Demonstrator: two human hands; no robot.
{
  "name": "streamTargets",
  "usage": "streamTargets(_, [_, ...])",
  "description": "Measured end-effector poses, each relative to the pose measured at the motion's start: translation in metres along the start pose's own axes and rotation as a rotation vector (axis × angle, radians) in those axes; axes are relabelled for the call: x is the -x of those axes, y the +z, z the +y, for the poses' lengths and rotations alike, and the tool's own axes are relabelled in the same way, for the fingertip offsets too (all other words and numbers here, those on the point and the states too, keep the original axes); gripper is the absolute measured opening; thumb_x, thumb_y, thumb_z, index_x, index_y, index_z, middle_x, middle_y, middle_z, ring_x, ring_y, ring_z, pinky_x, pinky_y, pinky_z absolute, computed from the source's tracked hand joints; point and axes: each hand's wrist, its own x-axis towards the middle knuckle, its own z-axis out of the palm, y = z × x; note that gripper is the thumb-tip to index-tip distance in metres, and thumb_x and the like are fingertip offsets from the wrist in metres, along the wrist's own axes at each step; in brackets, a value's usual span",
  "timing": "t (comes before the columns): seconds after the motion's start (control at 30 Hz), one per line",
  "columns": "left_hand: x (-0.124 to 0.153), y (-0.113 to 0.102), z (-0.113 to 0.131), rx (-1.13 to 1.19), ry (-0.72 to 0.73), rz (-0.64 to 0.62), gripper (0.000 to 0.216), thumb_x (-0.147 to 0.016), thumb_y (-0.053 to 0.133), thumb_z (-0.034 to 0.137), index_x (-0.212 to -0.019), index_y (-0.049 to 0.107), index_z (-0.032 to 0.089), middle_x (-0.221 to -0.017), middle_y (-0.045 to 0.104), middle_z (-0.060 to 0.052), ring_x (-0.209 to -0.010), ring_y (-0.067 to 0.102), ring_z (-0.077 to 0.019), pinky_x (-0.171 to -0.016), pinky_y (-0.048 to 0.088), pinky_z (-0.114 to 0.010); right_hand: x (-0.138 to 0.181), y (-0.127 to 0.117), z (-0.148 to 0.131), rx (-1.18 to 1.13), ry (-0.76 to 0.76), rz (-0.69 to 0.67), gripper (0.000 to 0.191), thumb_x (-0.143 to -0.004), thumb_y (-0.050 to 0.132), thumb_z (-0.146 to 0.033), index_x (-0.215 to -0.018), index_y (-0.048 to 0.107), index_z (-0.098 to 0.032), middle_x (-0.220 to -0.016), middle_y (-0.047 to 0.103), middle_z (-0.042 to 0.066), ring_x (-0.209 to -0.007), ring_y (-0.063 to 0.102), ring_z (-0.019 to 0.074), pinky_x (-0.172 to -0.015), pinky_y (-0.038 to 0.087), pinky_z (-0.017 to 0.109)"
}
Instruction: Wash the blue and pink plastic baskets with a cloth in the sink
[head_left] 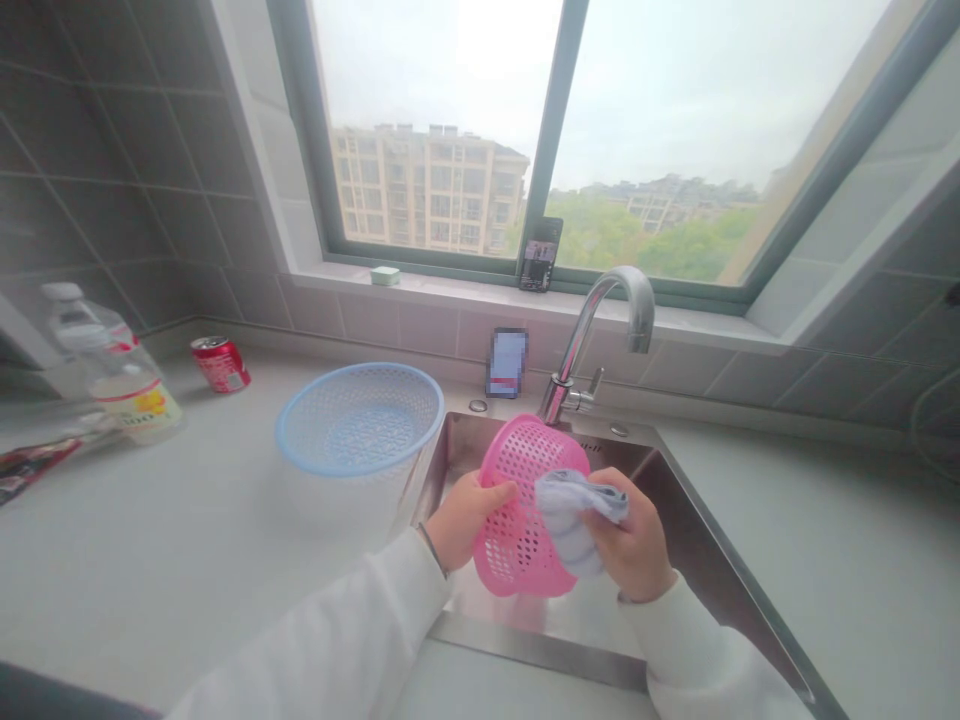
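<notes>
Over the steel sink (679,540) my left hand (463,520) grips the rim of a pink perforated basket (517,500), which is tilted on its side with the opening toward me. My right hand (637,550) is closed on a pale blue-white cloth (574,510) and presses it against the inside of the basket. Both arms wear white sleeves.
A blue perforated basket (361,425) stands on the counter left of the sink. A curved chrome faucet (600,330) rises behind the sink. A red can (220,363) and clear plastic bottles (120,375) sit far left. A phone (508,362) leans below the window sill.
</notes>
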Motion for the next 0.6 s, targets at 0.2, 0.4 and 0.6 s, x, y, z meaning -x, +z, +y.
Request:
streamTargets(0.2, [-0.002,0.0,0.001,-0.05,-0.051,0.002,0.047,-0.059,0.091,0.043,-0.082,0.068,0.009,-0.064,0.065,-0.004,-0.052,0.059,-0.0147,-0.053,0.046,-0.027,-0.003,-0.005,0.004,0.138,-0.056,0.006,0.027,-0.076,0.065,-0.047,-0.071,0.06,-0.021,-0.056,0.06,-0.002,-0.047,0.052,0.0151,-0.048,0.041,0.027])
streamTargets(0.4, [0.001,-0.003,0.009,-0.047,-0.041,-0.12,0.04,-0.065,0.087,0.042,-0.076,0.067,0.01,-0.06,0.065,-0.006,-0.046,0.058,-0.0131,-0.047,0.045,-0.024,-0.021,-0.029,0.034,0.257,0.18,0.351,0.036,-0.08,0.06,-0.057,-0.078,0.061,-0.02,-0.065,0.063,0.002,-0.062,0.057,0.0214,-0.06,0.044,0.033])
streamTargets(0.6, [0.003,-0.006,0.012,-0.044,0.009,-0.098,0.041,-0.061,0.089,0.043,-0.071,0.066,0.01,-0.054,0.063,-0.004,-0.044,0.058,-0.0131,-0.043,0.042,-0.021,-0.027,-0.042,0.055,0.318,0.335,0.564,0.043,-0.073,0.061,-0.065,-0.072,0.056,-0.022,-0.063,0.058,0.002,-0.061,0.053,0.0208,-0.057,0.041,0.032])
